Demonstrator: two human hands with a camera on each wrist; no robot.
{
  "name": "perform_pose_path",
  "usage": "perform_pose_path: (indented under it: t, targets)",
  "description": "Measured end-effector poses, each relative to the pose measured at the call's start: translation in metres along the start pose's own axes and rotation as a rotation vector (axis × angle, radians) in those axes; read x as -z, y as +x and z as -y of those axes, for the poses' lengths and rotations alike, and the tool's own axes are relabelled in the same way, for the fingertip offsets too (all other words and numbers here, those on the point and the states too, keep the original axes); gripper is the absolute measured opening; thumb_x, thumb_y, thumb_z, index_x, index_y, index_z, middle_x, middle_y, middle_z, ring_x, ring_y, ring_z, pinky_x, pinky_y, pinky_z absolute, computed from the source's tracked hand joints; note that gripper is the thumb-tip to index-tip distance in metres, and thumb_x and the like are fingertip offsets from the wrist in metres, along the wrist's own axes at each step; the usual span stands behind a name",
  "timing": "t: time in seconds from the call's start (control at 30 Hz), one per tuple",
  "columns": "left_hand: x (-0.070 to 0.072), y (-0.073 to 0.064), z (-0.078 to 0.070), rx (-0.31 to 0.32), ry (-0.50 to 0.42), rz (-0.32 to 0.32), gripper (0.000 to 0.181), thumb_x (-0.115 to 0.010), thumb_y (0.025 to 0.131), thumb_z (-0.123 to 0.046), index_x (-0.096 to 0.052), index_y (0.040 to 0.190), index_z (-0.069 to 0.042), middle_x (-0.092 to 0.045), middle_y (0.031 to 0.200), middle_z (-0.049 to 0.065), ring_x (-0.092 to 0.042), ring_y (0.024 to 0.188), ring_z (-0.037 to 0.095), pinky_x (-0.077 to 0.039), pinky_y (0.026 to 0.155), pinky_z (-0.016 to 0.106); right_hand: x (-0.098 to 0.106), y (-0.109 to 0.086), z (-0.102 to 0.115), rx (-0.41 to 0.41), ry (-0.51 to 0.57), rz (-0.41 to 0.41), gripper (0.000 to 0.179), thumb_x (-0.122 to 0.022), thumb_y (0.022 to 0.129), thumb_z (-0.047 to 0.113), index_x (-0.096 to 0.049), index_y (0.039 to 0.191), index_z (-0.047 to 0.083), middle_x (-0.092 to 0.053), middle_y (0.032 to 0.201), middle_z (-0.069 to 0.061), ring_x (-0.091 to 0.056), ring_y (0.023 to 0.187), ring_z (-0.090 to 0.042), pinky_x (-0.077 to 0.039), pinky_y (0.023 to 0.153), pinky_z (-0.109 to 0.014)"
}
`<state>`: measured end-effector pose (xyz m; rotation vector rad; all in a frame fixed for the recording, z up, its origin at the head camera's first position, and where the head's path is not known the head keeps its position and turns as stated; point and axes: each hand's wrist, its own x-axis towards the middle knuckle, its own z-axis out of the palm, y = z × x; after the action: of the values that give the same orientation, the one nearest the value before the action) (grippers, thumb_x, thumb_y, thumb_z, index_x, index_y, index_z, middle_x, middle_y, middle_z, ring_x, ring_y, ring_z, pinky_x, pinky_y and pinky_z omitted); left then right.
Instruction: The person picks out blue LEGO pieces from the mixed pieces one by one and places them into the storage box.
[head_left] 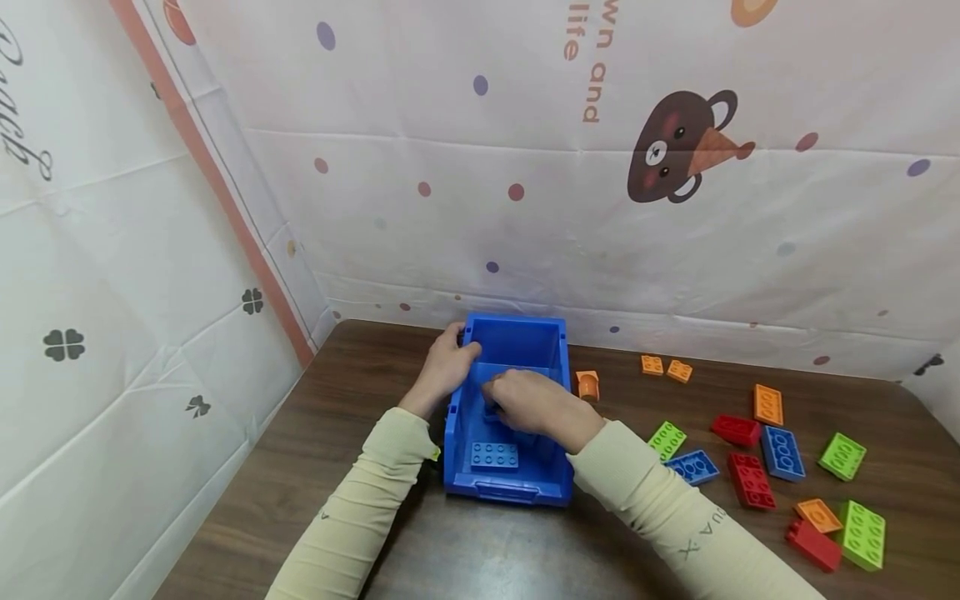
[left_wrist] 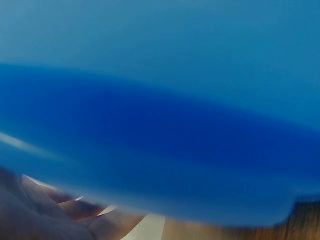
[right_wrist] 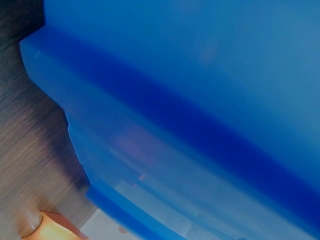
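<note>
Pale cloth (head_left: 420,100) printed with coloured dots and a brown bear hangs behind a dark wood-grain desk (head_left: 465,550). Near the desk's far edge sits an open blue plastic bin (head_left: 471,485), its long axis running from the far edge toward the near one, its low front facing the person. Gripping its left side is the left hand (head_left: 444,367), thumb over the rim. Inside it is the right hand (head_left: 536,404), fingers bent downward; whether they hold anything cannot be told. Near the bin's front lies a light blue eight-stud plastic brick (head_left: 495,455), studs up, its long axis crossing the bin.

From the left wrist, blurred fingers (left_wrist: 112,224) show beyond the blue wall, hidden from the head camera. From the right wrist, the bin's stepped edge appears close up, with a curved orange plastic brick (right_wrist: 52,227) outside it. More red, blue, green and orange plastic bricks (head_left: 750,481) lie scattered toward the desk's right edge.
</note>
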<state>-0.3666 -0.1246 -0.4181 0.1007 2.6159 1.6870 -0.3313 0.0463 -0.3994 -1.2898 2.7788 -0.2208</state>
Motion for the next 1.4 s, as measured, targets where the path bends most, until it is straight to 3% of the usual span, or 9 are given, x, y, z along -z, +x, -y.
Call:
perform_pose_path:
  t: [0.37, 1.0, 1.4]
  targets:
    - [-0.0015, -0.0014, -0.0005, -0.003, -0.011, 0.010, 0.056, -0.053, 0.102, -0.018, -0.046, 0.156, -0.002, -0.058, 0.147, 0.022, -0.060, 0.126, 0.038, -0.051, 0.103, 0.059, -0.0004, -0.0023, -0.0004, -0.053, 0.022, 0.022, 0.005, -0.075, 0.098, 0.005, -0.072, 0.094, 0.006, -0.061, 0.075, 0.001, -0.056, 0.068, -0.015, -0.054, 0.066, -0.030]
    - [-0.0011, 0.0013, 0.0003, -0.006, -0.013, 0.013, 0.056, -0.053, 0.102, -0.018, -0.047, 0.154, -0.001, -0.058, 0.146, 0.023, -0.061, 0.125, 0.039, -0.053, 0.100, 0.060, 0.0008, -0.0026, 0.0021, -0.106, 0.006, -0.003, 0.011, -0.070, 0.101, 0.004, -0.077, 0.110, 0.005, -0.071, 0.089, -0.005, -0.062, 0.075, -0.017, -0.062, 0.078, -0.036]
    - [-0.0001, 0.0008, 0.0005, -0.001, -0.016, 0.009, 0.055, -0.053, 0.101, -0.018, -0.047, 0.154, -0.001, -0.059, 0.144, 0.022, -0.061, 0.123, 0.038, -0.053, 0.100, 0.059, 0.0008, -0.0018, 0.0024, -0.098, -0.002, -0.011, 0.010, -0.072, 0.100, 0.004, -0.076, 0.109, 0.005, -0.070, 0.088, -0.005, -0.062, 0.075, -0.017, -0.062, 0.079, -0.036]
